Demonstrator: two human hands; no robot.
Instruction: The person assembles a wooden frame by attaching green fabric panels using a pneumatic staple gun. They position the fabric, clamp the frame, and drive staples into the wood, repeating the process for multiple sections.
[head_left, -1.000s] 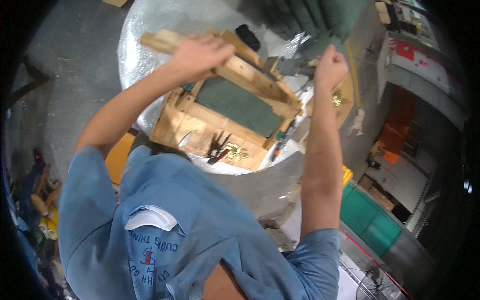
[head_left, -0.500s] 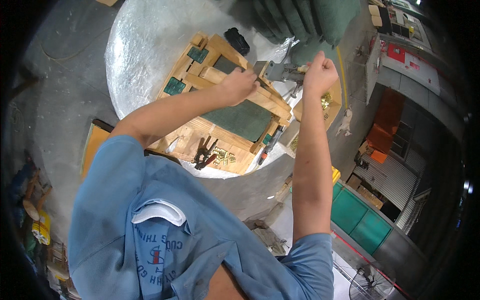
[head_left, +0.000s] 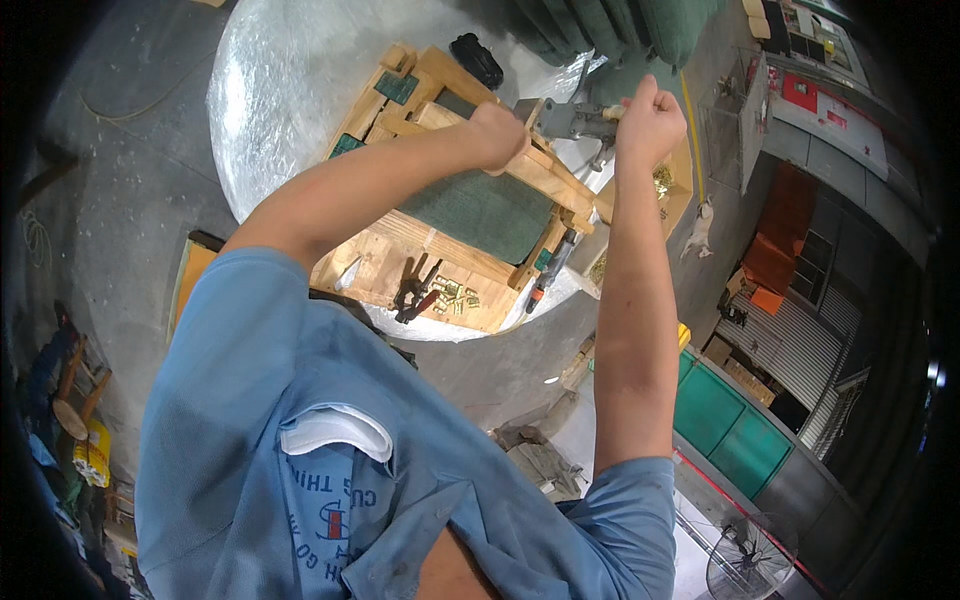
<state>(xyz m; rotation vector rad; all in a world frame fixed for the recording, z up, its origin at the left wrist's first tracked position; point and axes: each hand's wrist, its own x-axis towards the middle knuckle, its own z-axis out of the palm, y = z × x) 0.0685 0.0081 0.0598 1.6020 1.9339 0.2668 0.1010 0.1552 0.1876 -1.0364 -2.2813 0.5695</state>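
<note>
On film-covered round table (head_left: 265,130): wooden frame (head_left: 445,245), green panel (head_left: 485,215) set inside. Left hand (head_left: 500,138) at upper rail of frame, fingers curled; cannot tell what, if anything, is gripped. Right hand (head_left: 650,125) clenched beside pale end of grey metal clamp (head_left: 575,121); contents of fist hidden. Clamp stands between hands, near frame's far side. Pliers (head_left: 417,291) and brass fittings (head_left: 457,297) lie side by side on board at near side.

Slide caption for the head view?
Left hand over a pale rectangular wooden frame, right hand at a grey metal tool.
</note>
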